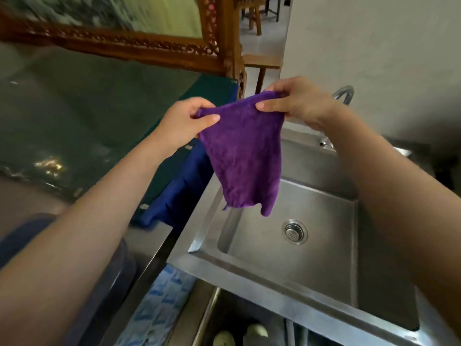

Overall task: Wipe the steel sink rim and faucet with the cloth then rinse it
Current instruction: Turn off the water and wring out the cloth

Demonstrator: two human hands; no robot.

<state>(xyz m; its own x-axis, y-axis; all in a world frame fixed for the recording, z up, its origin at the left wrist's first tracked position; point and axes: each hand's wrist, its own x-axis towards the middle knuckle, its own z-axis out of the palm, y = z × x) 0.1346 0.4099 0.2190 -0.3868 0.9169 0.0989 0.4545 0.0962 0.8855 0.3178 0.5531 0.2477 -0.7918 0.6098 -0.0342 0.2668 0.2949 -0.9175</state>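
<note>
Both forearms reach in from the near edge; the left hand [188, 121] and the right hand [294, 101] each pinch a top corner of the purple cloth [245, 156], holding it spread in the air. It hangs limp above the steel sink [264, 273], its lower hem well clear of the drain [295, 231], the faucet [345, 94] behind the right hand. Soft and light, it should bunch easily; gathering it into one palm looks best for wiping the rim.

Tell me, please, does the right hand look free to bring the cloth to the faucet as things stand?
Probably yes. The right hand pinches one top corner of the purple cloth just in front of the faucet, with nothing visible between them. The left hand holds the other corner and would need to follow or release.
</note>
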